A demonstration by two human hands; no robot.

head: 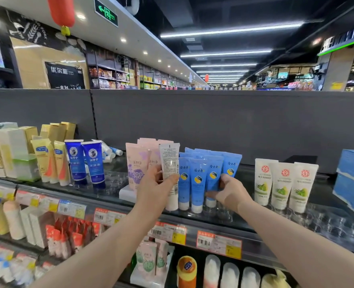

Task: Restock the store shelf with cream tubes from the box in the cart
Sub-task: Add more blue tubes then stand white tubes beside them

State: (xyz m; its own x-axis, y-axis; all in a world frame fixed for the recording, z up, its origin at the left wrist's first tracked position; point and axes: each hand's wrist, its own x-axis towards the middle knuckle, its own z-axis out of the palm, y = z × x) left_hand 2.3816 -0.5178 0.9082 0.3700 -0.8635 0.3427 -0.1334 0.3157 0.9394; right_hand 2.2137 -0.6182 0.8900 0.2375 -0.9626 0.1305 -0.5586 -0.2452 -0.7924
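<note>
On the black upper shelf (265, 227), head view: the left hand (154, 191) pinches an upright white-backed plastic cream tube (170, 163), cap down, at the left end of the blue plastic tube row (197, 177). The right hand (229, 191) curls round the front blue tube (213, 173).

Risk: pressing the new tube in could topple its neighbours, which stand on narrow caps.

Pink tubes (136, 163) crowd just left of the left hand. White olive-print tubes (282, 183) stand apart, to the right of the right hand.

Upper left: red lantern (61, 11) hanging beside a green exit sign (106, 12).
Ceiling, upper right: long strip lights (231, 30).
Left middle: gold cartons (57, 130) standing upright.
Lower centre: orange-and-yellow price labels (218, 243) in a row.
</note>
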